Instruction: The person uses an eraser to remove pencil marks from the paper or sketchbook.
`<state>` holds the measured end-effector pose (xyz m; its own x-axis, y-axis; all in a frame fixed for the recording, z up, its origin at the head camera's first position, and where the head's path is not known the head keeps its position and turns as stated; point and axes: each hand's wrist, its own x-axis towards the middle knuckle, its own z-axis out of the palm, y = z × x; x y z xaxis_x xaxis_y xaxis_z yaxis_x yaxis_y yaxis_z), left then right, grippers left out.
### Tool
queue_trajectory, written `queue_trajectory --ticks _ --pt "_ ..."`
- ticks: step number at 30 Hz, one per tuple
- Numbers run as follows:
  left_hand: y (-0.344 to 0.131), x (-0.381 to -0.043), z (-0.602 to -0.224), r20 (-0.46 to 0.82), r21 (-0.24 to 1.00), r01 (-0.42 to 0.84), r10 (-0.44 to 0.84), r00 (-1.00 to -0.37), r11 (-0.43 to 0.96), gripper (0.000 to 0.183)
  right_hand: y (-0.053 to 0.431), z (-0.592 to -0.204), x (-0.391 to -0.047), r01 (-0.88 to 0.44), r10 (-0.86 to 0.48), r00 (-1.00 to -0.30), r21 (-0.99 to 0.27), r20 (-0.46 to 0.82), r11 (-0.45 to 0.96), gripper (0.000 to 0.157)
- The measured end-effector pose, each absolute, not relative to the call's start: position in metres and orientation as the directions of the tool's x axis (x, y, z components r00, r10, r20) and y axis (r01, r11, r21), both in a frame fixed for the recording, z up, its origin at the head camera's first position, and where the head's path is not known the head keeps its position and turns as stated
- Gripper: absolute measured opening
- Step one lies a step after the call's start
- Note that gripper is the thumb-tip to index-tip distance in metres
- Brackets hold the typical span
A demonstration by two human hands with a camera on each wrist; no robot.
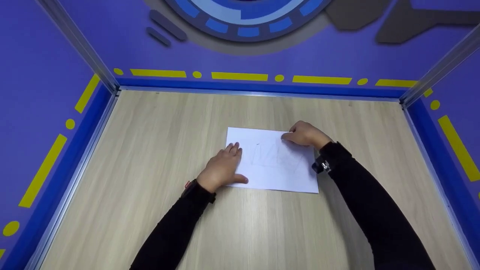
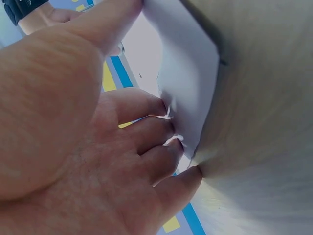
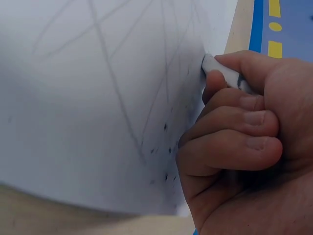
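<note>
A white sheet of paper (image 1: 277, 168) lies on the wooden table, with faint pencil lines across it. My left hand (image 1: 222, 167) rests on the sheet's left side, fingers spread and extended, thumb near the lower edge. In the left wrist view its fingertips (image 2: 173, 147) touch the paper (image 2: 188, 73). At the sheet's upper right, my right hand (image 1: 303, 134) pinches a small white eraser (image 3: 222, 72) against the paper, the other fingers curled in. Dark eraser crumbs (image 3: 166, 147) are scattered beside it; in the head view the hand hides the eraser.
The wooden tabletop (image 1: 157, 150) surrounds the sheet. Blue-purple panels with yellow dashes (image 1: 240, 76) wall in the back and both sides, with a metal rail (image 1: 258, 93) along the back edge. A black strap with a small camera (image 1: 321, 165) sits on the right wrist.
</note>
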<state>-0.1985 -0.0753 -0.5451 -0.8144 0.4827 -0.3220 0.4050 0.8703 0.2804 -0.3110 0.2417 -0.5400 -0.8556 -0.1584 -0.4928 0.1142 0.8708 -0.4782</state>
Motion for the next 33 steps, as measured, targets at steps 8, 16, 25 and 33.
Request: queue_trajectory --ticks 8,16,25,33 --pt "-0.073 -0.198 -0.547 -0.324 0.288 0.412 0.492 -0.808 0.865 0.11 0.285 -0.54 -0.304 0.146 -0.156 -0.837 -0.489 -0.524 0.86 0.053" --pt "-0.075 -0.199 -0.545 -0.321 0.324 0.393 0.49 -0.81 0.861 0.11 0.314 -0.533 -0.297 0.182 -0.136 -0.831 -0.494 -0.539 0.85 0.053" --pt "-0.077 -0.197 -0.547 -0.325 0.323 0.396 0.494 -0.807 0.86 0.11 0.29 -0.531 -0.288 0.138 -0.16 -0.858 -0.521 -0.488 0.842 0.049" --pt "-0.074 -0.197 -0.546 -0.323 0.308 0.4 0.49 -0.809 0.863 0.111 0.237 -0.526 -0.282 0.063 -0.265 -0.819 -0.539 -0.508 0.84 0.048"
